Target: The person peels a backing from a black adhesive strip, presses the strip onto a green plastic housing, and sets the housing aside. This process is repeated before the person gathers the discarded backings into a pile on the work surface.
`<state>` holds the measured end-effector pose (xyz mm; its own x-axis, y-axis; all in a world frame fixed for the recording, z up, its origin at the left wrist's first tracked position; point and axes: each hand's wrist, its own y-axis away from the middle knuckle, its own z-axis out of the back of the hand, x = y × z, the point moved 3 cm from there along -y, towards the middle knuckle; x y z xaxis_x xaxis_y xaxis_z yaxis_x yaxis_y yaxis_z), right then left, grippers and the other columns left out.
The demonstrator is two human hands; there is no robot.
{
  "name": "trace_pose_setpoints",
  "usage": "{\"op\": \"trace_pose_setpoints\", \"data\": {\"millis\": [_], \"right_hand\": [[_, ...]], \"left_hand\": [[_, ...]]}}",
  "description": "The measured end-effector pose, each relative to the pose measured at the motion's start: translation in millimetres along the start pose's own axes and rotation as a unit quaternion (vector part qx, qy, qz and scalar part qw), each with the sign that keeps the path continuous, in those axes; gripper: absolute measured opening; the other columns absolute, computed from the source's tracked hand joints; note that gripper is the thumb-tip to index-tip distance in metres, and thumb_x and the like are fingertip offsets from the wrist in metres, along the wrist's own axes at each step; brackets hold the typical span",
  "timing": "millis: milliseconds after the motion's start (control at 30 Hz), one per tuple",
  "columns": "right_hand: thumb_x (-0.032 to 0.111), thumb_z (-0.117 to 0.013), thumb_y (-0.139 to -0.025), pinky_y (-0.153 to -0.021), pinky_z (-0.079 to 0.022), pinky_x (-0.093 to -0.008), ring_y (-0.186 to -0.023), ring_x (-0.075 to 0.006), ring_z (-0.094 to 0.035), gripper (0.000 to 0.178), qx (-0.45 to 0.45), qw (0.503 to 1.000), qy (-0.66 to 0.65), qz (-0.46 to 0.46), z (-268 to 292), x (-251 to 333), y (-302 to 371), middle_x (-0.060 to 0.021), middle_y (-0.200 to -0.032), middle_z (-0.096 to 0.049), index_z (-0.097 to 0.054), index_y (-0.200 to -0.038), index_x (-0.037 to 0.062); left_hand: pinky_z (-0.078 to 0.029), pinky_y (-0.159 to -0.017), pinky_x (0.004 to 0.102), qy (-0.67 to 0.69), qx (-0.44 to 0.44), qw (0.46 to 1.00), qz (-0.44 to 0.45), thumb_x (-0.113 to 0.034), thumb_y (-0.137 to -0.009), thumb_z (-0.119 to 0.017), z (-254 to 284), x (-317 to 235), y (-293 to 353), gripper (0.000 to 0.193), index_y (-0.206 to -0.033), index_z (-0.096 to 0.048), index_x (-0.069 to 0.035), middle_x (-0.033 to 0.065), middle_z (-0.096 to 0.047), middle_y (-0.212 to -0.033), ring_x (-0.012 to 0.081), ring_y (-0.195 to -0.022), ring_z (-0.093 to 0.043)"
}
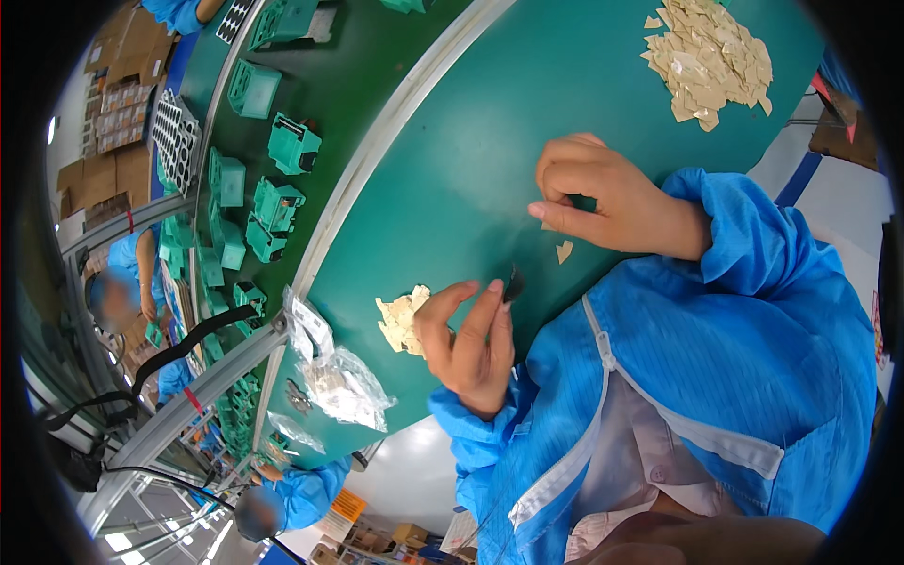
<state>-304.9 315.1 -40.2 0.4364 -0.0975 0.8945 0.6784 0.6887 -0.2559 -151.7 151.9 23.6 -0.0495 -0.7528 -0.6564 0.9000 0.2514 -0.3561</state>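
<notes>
My left hand [468,341] is closed in a pinch on a small dark piece [513,282], held between thumb and fingertips; its exact kind is too small to tell. Above the table's green top, my right hand [603,193] is curled with thumb and forefinger drawn together. A bit of beige shows just below its thumb, and I cannot tell whether the fingers hold it. Between the hands and my smock lies a single small beige flake [564,251]. Just beyond my left hand is a small pile of beige pieces [400,318], partly hidden by the fingers.
A large heap of beige flakes [708,61] lies at the far right of the green table [452,160]. Clear plastic bags [341,381] rest at the left edge. Past a metal rail [377,141], green plastic housings [294,144] stand on a belt. Co-workers in blue [306,494] are beyond.
</notes>
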Motion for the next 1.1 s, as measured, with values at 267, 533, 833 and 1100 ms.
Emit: {"op": "trace_pose_setpoints", "data": {"millis": [267,533,833,1100], "right_hand": [[0.006,-0.065,-0.089,-0.095,-0.045,-0.04,-0.102,-0.0293,-0.059,0.005,0.135,0.974,-0.18,0.013,6,25,-12,-0.0116,-0.106,-0.06,-0.065,-0.094,0.0038],[0.01,-0.066,-0.088,-0.091,-0.044,-0.0384,-0.103,-0.0259,-0.057,0.006,0.211,0.964,-0.136,0.085,19,42,2,-0.0085,-0.108,-0.058,-0.062,-0.089,0.0064],[0.017,-0.062,-0.095,-0.083,-0.048,-0.0389,-0.092,-0.029,-0.061,0.026,-0.204,0.861,0.463,0.05,193,-31,-26,-0.0103,-0.098,-0.061,-0.055,-0.118,0.0059],[0.012,-0.066,-0.084,-0.062,-0.049,-0.0395,-0.063,-0.03,-0.057,0.064,-0.176,0.871,0.421,-0.181,264,-103,-32,-0.0129,-0.071,-0.054,-0.034,-0.14,0.0111]], "left_hand": [[-0.049,-0.081,0.0399,-0.243,0.031,0.94,-0.237,-0.037,-0.069,-0.084,9,-13,-16,0.045,-0.107,-0.075,-0.014,0.0089,-0.06,-0.11,0.0273,-0.097,-0.059],[-0.048,-0.087,0.0449,-0.232,0.014,0.938,-0.257,-0.042,-0.072,-0.082,-1,-22,-28,0.05,-0.112,-0.072,-0.013,0.0089,-0.06,-0.112,0.0269,-0.102,-0.057],[-0.047,-0.09,0.0468,-0.258,0.036,0.955,-0.14,-0.012,-0.076,-0.083,-15,-20,-32,0.041,-0.115,-0.07,-0.007,0.0141,-0.058,-0.12,0.0311,-0.107,-0.057],[-0.048,-0.087,0.0417,-0.24,0.009,0.968,-0.077,-0.002,-0.08,-0.077,-9,-12,-21,0.037,-0.116,-0.069,-0.004,0.0139,-0.058,-0.117,0.0303,-0.106,-0.057]]}}
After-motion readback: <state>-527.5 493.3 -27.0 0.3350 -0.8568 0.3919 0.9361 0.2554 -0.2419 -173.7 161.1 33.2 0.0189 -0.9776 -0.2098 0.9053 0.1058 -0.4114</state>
